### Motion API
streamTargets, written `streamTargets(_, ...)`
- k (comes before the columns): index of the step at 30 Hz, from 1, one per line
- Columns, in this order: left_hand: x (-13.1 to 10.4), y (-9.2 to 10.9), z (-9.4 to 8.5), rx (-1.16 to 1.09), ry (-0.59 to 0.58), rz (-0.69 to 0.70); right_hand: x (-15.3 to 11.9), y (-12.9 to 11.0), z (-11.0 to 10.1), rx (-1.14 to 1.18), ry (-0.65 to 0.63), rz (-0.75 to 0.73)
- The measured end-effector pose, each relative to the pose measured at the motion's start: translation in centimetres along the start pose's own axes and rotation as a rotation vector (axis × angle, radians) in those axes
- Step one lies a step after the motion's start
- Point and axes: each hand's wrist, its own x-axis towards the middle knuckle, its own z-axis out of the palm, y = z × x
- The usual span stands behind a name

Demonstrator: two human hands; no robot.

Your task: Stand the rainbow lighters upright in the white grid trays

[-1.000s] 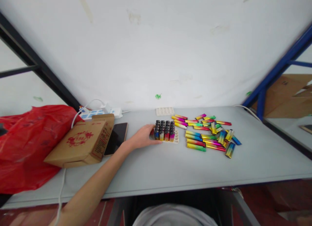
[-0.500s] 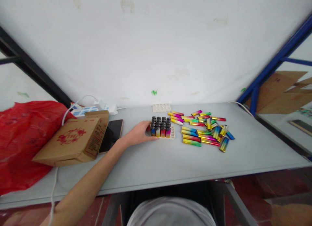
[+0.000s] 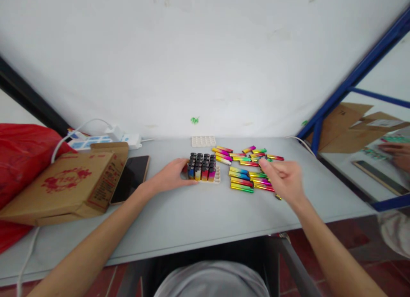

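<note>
My left hand grips the left side of a white tray, thumb at its front corner and fingers curled behind. Several lighters with black tops stand upright in rows in the tray, their bodies blue, yellow, red and purple. The tray's right column of holes shows bare. My right hand is over the right part of a loose spread of shiny rainbow-coloured lighters lying flat. Its fingers are curled in and slightly blurred; whatever they hold is hidden.
A second white tray lies against the wall. To the left are a phone, a cardboard box, a red plastic bag and a power strip. Beyond the blue frame, another person's hand shows.
My right hand has come into view from the lower right and reached over the loose lighters. The left hand keeps its hold on the tray. The view has shifted a little to the right.
</note>
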Motion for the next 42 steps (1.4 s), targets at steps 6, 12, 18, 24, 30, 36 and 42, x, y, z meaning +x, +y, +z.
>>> streamTargets(6, 0.0, -0.3, 0.2, -0.011, 0.017, 0.002, 4.1, 4.8, 4.6, -0.33, -0.254, -0.138)
streamTargets(12, 0.0, -0.1, 0.1, 0.011, -0.009, 0.015, 4.0, 7.0, 3.8, -0.412, -0.43, -0.169)
streamTargets(18, 0.0, 0.0, 0.0, 0.02, -0.018, 0.021, 4.3, 7.6, 3.8, -0.362, -0.522, -0.18)
streamTargets(24, 0.0, -0.2, -0.1, -0.012, -0.005, 0.023, 4.9, 6.8, 4.7, -0.023, -0.326, 0.009)
streamTargets(30, 0.3, -0.9, -0.6, 0.008, -0.019, 0.032, 7.8, 4.2, 7.7, 0.386, -0.051, 0.142)
streamTargets(36, 0.0, -2.0, -1.1, 0.077, -0.004, 0.057, 9.1, 3.3, 11.4, 0.757, -0.014, 0.269)
streamTargets(42, 0.0, -1.8, -0.7, 0.102, 0.012, 0.072, 7.0, 2.7, 12.8, 0.873, -0.22, 0.312)
